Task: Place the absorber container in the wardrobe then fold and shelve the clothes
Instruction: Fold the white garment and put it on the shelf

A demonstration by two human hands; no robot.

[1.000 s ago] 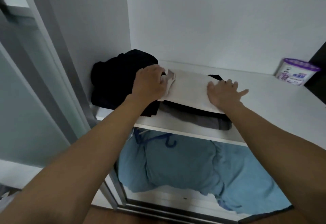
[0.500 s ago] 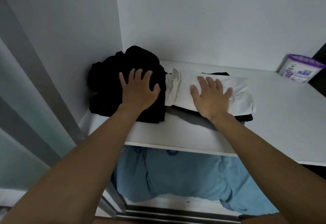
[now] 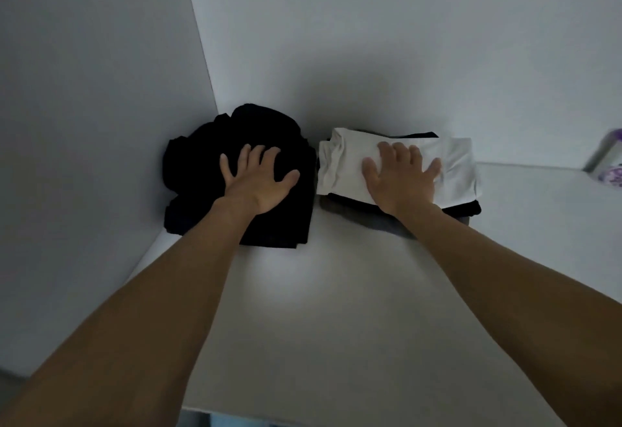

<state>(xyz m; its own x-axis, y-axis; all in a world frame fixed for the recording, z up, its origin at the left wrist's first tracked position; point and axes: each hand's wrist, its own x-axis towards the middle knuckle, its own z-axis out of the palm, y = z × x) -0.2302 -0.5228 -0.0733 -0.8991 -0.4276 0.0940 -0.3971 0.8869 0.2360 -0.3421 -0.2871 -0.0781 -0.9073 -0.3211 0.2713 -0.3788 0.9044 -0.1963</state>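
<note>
Two stacks of clothes sit at the back left of the white wardrobe shelf [image 3: 336, 308]. A black pile [image 3: 202, 157] fills the corner, and my left hand [image 3: 259, 181] presses flat on it with fingers spread. To its right a folded white garment [image 3: 457, 164] tops a stack of dark and grey clothes [image 3: 464, 213]; my right hand [image 3: 400, 177] lies flat on the white garment. The absorber container [image 3: 609, 164], white with purple print, stands at the right edge of the shelf, partly cut off by the frame.
The wardrobe's left side wall [image 3: 101, 123] and back wall [image 3: 404, 39] close in the shelf. A strip of light blue fabric [image 3: 229, 421] shows below the shelf's front edge.
Both stacks have slid deeper toward the back wall under my flat hands. My left hand went from gripping the white garment's edge to pressing the black pile. The view moved in closer.
</note>
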